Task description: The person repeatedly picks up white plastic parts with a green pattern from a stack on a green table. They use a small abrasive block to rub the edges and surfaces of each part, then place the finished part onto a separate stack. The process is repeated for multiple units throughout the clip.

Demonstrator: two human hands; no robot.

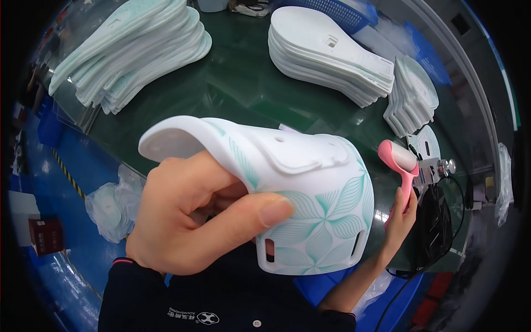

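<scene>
In the middle of the frame the left hand (pixel 191 218) grips a white moulded plastic shell (pixel 310 193) printed with teal leaf patterns, holding it up close to the camera. The thumb lies flat across the shell's patterned face and the curled fingers tuck behind its bent upper flap, so the shell is pinched between them; most of it juts out to the right of the hand, its slotted lower edge pointing down. At the right of the frame the right hand (pixel 399 218) is closed around the handle of a pink roller (pixel 399 160), whose head stands just above the hand, a little apart from the shell's right edge. Behind them stretches a dark green table (pixel 243 83). On it sit a stack of teal-printed flat pieces (pixel 133 50) at the upper left, a stack of plain white flat pieces (pixel 326 52) at the upper centre-right, and a smaller pile of white parts (pixel 412 99) farther right. A crumpled clear plastic bag (pixel 110 205) lies at the left, below the table edge.
</scene>
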